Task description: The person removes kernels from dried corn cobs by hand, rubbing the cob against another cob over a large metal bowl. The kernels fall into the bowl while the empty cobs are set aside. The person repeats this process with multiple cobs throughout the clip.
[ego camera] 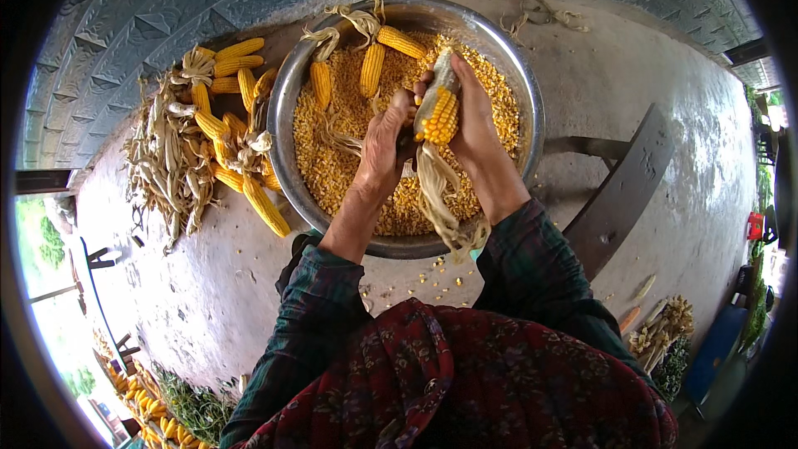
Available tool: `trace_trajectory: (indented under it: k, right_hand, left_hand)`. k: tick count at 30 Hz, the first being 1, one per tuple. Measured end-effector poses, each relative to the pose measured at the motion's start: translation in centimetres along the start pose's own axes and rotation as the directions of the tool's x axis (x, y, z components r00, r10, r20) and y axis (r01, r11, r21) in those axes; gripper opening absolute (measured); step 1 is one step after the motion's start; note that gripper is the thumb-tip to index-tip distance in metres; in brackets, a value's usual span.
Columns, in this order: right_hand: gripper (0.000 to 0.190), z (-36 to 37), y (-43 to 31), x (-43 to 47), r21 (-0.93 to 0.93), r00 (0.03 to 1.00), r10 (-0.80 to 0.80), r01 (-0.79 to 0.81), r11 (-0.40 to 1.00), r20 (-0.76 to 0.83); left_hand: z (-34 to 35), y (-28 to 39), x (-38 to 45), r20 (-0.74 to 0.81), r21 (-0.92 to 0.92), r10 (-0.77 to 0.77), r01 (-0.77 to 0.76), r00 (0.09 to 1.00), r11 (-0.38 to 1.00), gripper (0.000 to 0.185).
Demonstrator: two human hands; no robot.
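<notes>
A partly stripped corn cob (440, 115) is held over a large metal basin (534, 125). Yellow kernels remain on its lower part, its upper part is bare and pale, and dry husk (436, 178) hangs from its lower end. My right hand (477, 115) wraps the cob from the right, with fingertips showing beyond its left side. My left hand (383, 137) is curled against the cob's left side, thumb uppermost; its fingers are partly in shadow. Loose corn kernels (336, 184) fill much of the basin. Several full ears (372, 68) lie at its far left, husks over the rim.
Left of the basin lies a pile of corn ears (265, 204) with dry husks (165, 162). A dark wooden bench (623, 187) stands at the right. Scattered kernels (439, 277) dot the concrete floor near me. More ears (149, 408) lie at the lower left.
</notes>
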State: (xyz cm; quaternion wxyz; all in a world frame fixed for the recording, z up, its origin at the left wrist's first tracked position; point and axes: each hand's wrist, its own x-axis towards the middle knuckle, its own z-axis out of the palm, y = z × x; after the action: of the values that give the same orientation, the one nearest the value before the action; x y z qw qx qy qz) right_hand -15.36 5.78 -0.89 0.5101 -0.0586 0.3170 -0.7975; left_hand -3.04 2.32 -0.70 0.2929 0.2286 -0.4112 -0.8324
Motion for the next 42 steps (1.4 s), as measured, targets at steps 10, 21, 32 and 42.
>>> trace_trajectory:
  k: [10, 21, 32, 42]
  right_hand:
    - [0.030, -0.4, 1.2, 0.5, 0.059, 0.998, -0.055, 0.055, 0.997, 0.003]
    - [0.036, 0.7, 0.4, 0.4, -0.100, 0.987, -0.075, 0.062, 0.993, -0.142]
    - [0.034, 1.4, 0.2, -0.1, -0.162, 0.976, -0.004, -0.033, 0.986, -0.219]
    - [0.030, 0.7, -1.2, 0.0, 0.028, 0.990, -0.067, 0.071, 0.997, -0.125]
  left_hand:
    - [-0.1, -2.8, 0.0, -0.071, 0.621, 0.377, -0.256, 0.923, 0.741, 0.032]
    - [0.1, 0.8, 0.4, 0.002, 0.368, -0.041, 0.037, 0.999, 0.929, 0.053]
    - [-1.1, -4.3, 1.5, -0.138, 0.151, 0.246, -0.225, 0.959, 0.963, 0.038]
    - [-0.3, -0.9, -0.4, 0.001, 0.230, -0.145, 0.141, 0.989, 0.963, 0.056]
